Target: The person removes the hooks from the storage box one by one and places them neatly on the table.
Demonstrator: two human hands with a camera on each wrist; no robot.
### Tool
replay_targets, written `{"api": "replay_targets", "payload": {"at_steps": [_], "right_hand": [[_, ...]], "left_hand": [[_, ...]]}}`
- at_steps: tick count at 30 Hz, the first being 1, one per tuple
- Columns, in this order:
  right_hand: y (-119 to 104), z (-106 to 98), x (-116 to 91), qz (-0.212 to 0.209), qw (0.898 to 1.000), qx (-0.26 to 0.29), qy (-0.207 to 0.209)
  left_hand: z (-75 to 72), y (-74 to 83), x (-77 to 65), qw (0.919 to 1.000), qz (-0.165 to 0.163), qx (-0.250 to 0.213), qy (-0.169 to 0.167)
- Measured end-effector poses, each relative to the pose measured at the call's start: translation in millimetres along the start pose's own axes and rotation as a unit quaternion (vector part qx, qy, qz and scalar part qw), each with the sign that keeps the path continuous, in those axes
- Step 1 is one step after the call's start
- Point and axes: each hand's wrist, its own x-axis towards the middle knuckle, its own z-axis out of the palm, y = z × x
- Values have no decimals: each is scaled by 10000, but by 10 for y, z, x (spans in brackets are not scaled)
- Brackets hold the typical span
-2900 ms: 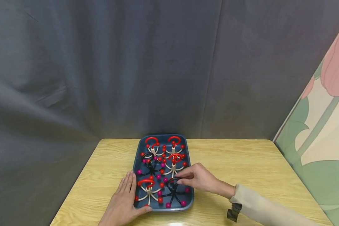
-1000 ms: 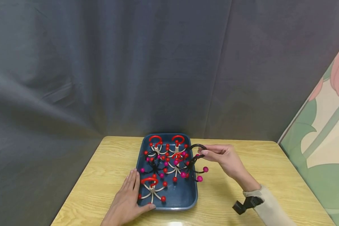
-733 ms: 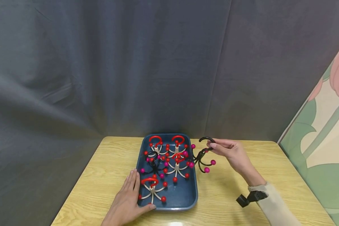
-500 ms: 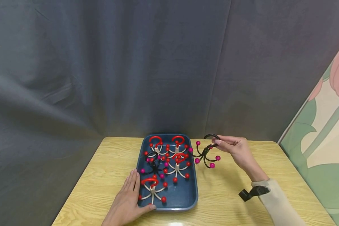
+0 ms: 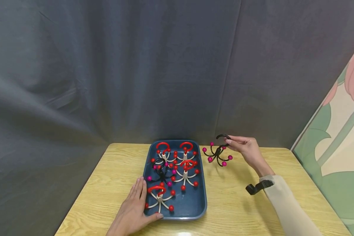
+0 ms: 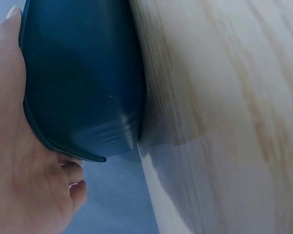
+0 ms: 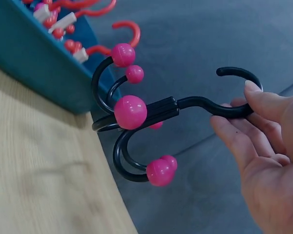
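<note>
My right hand point(image 5: 249, 150) pinches the top hook of a black multi-arm hanger point(image 5: 218, 152) between thumb and fingers. Curved arms tipped with pink balls spread from its ribbed stem point(image 7: 161, 111), and it hangs above the table just right of the dark blue tray point(image 5: 191, 205). My left hand point(image 5: 131, 207) rests against the tray's front left corner, fingers straight along the side and thumb at the front rim. In the tray sit another black hanger point(image 5: 161, 173) with pink balls and several white hangers with red hooks and red balls, such as the front one point(image 5: 159, 198).
The tray stands on a light wooden table point(image 5: 242, 206), its far end near the back edge. A dark grey curtain point(image 5: 171, 72) hangs behind. At the right is a flower-patterned cloth point(image 5: 339, 144).
My right hand has lifted the black hanger from the tray's front right corner and carried it up, away and right past the rim. My left hand has stayed at the tray.
</note>
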Motion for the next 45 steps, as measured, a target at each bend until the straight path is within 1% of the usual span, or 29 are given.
{"api": "replay_targets", "payload": {"at_steps": [7, 13, 19, 26, 29, 35, 42, 45], "right_hand": [[187, -19, 197, 185, 9998, 27, -22], [328, -31, 307, 299, 9988, 364, -95], [439, -66, 334, 379, 9986, 379, -27], [510, -80, 391, 346, 9987, 353, -103], [543, -80, 408, 398, 9985, 375, -67], [611, -90, 423, 470, 9980, 424, -91], [625, -81, 426, 539, 9981, 270, -139], [624, -67, 440, 531, 9984, 96, -190]], "left_hand": [[30, -25, -9, 10000, 20, -67, 57], [38, -22, -14, 9999, 9, -108, 42], [58, -5, 3, 9999, -36, -135, -97], [69, -18, 4, 9999, 37, -123, 44], [73, -12, 5, 9999, 40, -124, 16], [64, -8, 3, 9999, -69, -125, -26], [33, -14, 5, 9999, -84, -115, 4], [31, -8, 5, 9999, -81, -124, 21]]}}
